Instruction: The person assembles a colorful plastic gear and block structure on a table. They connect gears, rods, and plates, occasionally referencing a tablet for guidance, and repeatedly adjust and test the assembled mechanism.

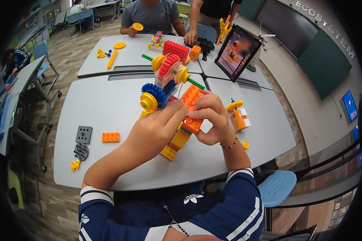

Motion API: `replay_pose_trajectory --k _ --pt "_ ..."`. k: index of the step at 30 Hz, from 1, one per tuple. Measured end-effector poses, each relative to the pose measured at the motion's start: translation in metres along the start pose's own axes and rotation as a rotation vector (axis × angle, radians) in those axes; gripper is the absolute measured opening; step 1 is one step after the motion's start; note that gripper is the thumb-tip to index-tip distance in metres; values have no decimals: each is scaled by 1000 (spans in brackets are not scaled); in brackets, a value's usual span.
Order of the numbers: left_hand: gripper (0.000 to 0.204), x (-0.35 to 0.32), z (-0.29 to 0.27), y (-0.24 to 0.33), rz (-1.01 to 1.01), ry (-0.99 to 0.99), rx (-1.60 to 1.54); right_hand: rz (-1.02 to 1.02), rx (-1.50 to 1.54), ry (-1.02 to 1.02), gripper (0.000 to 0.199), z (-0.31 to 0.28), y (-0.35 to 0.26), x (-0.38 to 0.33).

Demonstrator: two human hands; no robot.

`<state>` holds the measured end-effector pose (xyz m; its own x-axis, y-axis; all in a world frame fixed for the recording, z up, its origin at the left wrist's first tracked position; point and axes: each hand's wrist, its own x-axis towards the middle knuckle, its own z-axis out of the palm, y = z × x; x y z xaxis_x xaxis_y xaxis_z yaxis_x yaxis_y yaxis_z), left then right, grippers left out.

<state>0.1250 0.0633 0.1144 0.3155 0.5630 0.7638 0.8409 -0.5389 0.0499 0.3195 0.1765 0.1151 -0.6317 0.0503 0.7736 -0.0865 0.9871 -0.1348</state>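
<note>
Over the near white table (96, 104) I have the toy brick model (169, 88) held up between both hands, the right hand (213, 116) pinching its orange block (191, 95) between thumb and fingers, the left hand (155, 126) pressing bent fingers along its side, thumb hidden, so I can't tell how firmly it grips. Left of it I see a loose orange brick (110, 137) and a gray square plate (84, 134); across, a person holds a yellow disc (137, 27).

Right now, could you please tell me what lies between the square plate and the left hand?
In the head view, an orange brick lies on the table between the square plate and the left hand.
</note>
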Motion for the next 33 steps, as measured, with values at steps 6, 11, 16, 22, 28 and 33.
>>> replay_pose_trajectory --k 6,11,16,22,28,33 --pt "35 2 -3 1 -7 -2 3 43 54 13 38 -5 2 2" --pt "35 3 -3 1 -1 -10 2 15 50 4 37 -7 7 1" --pt "34 3 -2 0 8 -9 -2 3 24 -1 36 -6 6 -1" --pt "37 3 -1 1 1 -12 -6 -12 -32 29 35 -4 5 -3" --pt "45 2 1 6 -33 -11 -33 -16 -54 75 36 1 5 -6" --pt "47 4 5 7 13 18 -19 17 -46 107 37 2 2 -8"
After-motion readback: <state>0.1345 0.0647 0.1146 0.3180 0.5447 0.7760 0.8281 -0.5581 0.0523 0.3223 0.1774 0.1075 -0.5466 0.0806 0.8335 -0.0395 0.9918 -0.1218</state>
